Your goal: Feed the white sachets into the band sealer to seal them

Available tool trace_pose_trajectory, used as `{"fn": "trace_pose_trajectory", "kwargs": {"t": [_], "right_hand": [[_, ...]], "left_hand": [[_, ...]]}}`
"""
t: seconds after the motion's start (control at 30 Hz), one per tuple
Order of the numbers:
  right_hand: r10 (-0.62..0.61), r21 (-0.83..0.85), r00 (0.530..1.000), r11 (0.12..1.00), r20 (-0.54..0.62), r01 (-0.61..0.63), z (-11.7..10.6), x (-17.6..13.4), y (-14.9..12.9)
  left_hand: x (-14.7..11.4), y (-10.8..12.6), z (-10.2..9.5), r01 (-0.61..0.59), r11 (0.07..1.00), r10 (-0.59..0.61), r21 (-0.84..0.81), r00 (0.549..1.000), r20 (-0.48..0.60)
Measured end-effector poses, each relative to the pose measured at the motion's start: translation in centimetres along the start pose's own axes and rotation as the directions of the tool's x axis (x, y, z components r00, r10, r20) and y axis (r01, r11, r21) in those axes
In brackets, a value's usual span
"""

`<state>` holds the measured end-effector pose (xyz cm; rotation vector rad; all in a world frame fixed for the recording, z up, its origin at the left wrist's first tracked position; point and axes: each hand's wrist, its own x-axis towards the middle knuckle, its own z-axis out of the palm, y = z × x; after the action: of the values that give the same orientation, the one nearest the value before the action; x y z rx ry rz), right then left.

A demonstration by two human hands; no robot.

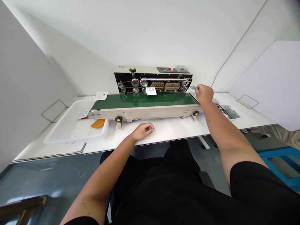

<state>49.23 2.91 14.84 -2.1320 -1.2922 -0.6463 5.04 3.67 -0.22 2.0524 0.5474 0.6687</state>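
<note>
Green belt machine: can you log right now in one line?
green belt: white packet midway; right hand: holding thin pouch, belt's right end; left hand: loosely curled, in front; white tray: orange item inside

Head view, forward and down

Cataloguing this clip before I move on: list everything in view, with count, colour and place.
Conveyor machine: one, cream and black, against the back wall
Belt: one, green, along the machine
Clear box: one, transparent, machine's top right
Flat packets: three, whitish; belt's left end, mid-machine, tray
Held piece: one, pale, right hand
Tray: one, white, left
Scoop-like object: one, orange, tray
Dark packets: several, grey, right
Wire handles: two, metallic, left and right
Stool: one, blue, lower right
Frame: one, brown, lower left
Tabletop: white, under machine
Clothing: black, bottom centre
Left hand: one, bare, near front edge
Right hand: one, bare, belt's right end
</note>
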Motion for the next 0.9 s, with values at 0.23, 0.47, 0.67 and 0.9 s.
{"fn": "trace_pose_trajectory", "kwargs": {"t": [0.23,0.47,0.67,0.9], "right_hand": [[-0.227,0.03,0.966,0.974,0.125,0.225,2.8,0.1,-1.1],[-0.221,0.335,0.975,0.919,-0.007,0.21,1.7,-2.1,-0.9],[0.127,0.395,0.937,0.919,-0.325,0.012,-2.1,-5.8,6.9],[0.424,-0.019,0.887,0.904,0.182,-0.428,-4.4,-7.0,19.7]], "left_hand": [[-0.1,0.7,-0.2,0.046,0.999,-0.046,-0.001,0.998,0.032],[-0.1,0.5,-0.2,0.05,0.999,-0.05,0.006,0.998,0.027],[-0.6,0.5,-0.5,0.06,0.994,-0.06,0.091,0.998,-0.001],[-0.7,0.9,-0.9,0.075,0.974,-0.076,0.212,0.997,-0.004]]}}
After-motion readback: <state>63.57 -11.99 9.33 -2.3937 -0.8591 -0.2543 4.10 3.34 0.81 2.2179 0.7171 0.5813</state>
